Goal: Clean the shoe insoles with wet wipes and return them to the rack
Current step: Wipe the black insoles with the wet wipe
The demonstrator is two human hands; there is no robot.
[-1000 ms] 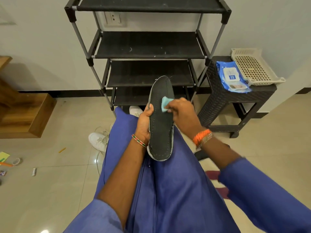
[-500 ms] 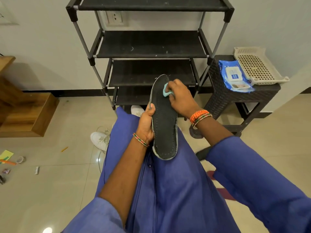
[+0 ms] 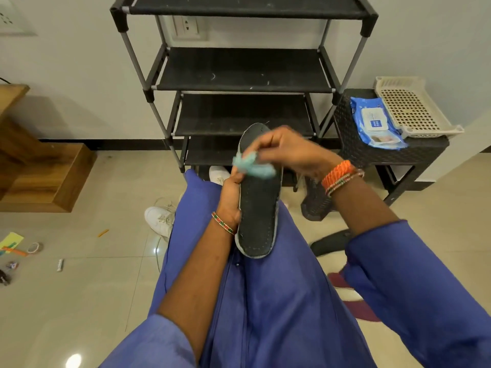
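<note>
A black insole (image 3: 259, 213) with a grey edge stands upright on my lap, heel end down. My left hand (image 3: 231, 197) grips its left edge near the middle. My right hand (image 3: 288, 152), blurred by motion, pinches a crumpled light blue wet wipe (image 3: 252, 166) against the upper part of the insole. The black shoe rack (image 3: 239, 73) stands straight ahead against the wall, its visible shelves bare. A blue pack of wet wipes (image 3: 376, 123) lies on a dark woven side table (image 3: 425, 150) to the right of the rack.
A beige perforated tray (image 3: 414, 107) sits on the side table behind the pack. White sneakers (image 3: 159, 219) lie on the floor left of my legs. A wooden step (image 3: 45, 176) is at far left. Small scraps (image 3: 18, 248) litter the floor.
My right hand has swept the wipe from the middle of the insole up toward the toe and back down a little, now trailing loose. The left hand keeps its hold.
</note>
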